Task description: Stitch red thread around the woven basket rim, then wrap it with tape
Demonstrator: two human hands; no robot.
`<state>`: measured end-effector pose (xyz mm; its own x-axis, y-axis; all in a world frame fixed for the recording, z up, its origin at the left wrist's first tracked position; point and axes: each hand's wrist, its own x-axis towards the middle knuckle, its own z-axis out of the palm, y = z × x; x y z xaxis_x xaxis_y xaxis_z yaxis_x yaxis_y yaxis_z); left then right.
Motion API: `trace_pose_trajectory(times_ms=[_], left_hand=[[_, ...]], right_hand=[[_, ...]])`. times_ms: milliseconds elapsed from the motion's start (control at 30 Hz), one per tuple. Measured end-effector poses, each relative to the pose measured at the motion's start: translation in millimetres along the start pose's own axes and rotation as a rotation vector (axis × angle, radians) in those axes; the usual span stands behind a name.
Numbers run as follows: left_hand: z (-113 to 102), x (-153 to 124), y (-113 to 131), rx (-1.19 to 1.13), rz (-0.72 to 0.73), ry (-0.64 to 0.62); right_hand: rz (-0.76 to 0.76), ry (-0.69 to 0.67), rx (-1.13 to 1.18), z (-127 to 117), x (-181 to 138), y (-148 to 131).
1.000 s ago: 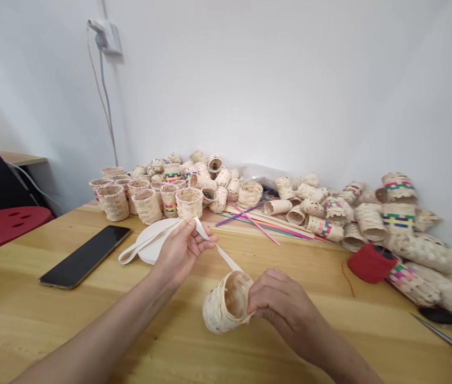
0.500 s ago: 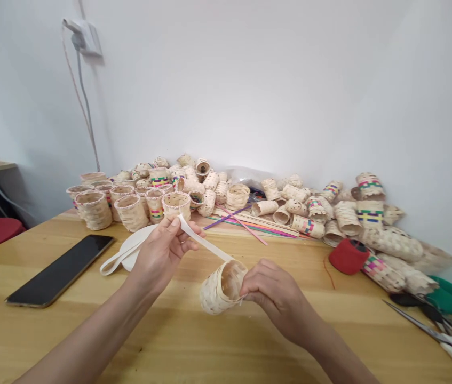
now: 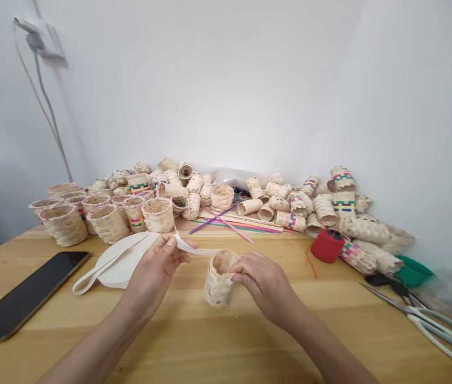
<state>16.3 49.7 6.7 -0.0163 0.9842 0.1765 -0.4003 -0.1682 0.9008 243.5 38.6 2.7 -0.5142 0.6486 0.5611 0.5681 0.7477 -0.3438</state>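
Note:
A small pale woven basket [image 3: 218, 278] stands nearly upright on the wooden table [image 3: 226, 341], its open top facing up. My right hand [image 3: 261, 281] is closed on its rim at the right side. My left hand [image 3: 154, 270] pinches a white strip [image 3: 197, 249] that runs from the basket's rim to a flat white roll [image 3: 118, 260] lying at the left.
Many woven baskets [image 3: 157, 213] are heaped along the wall, with coloured strips [image 3: 229, 223] in front. A black phone [image 3: 17, 298] lies at the left. A red thread spool [image 3: 327, 245] and scissors [image 3: 421, 312] lie at the right.
The basket has gone from tilted on its side to nearly upright. My left hand has lowered with the strip. The camera view has swung to the right.

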Motion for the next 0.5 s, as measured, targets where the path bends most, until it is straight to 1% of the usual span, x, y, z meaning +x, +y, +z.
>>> trace_pose_trajectory(times_ms=[100, 233, 367, 500], left_hand=[[3.8, -2.8, -7.0, 0.068, -0.022, -0.019], [6.6, -6.5, -15.5, 0.215, 0.060, -0.075], [7.1, -12.0, -17.2, 0.527, 0.175, -0.157], [7.7, -17.3, -12.5, 0.854, 0.297, -0.218]], right_hand=[[0.019, -0.058, -0.034, 0.0, -1.4, 0.0], [0.040, -0.108, -0.035, 2.3, -1.9, -3.4], [0.090, -0.127, -0.047, 4.7, -2.2, -5.7], [0.099, -0.138, 0.043, 6.3, -4.0, -4.2]])
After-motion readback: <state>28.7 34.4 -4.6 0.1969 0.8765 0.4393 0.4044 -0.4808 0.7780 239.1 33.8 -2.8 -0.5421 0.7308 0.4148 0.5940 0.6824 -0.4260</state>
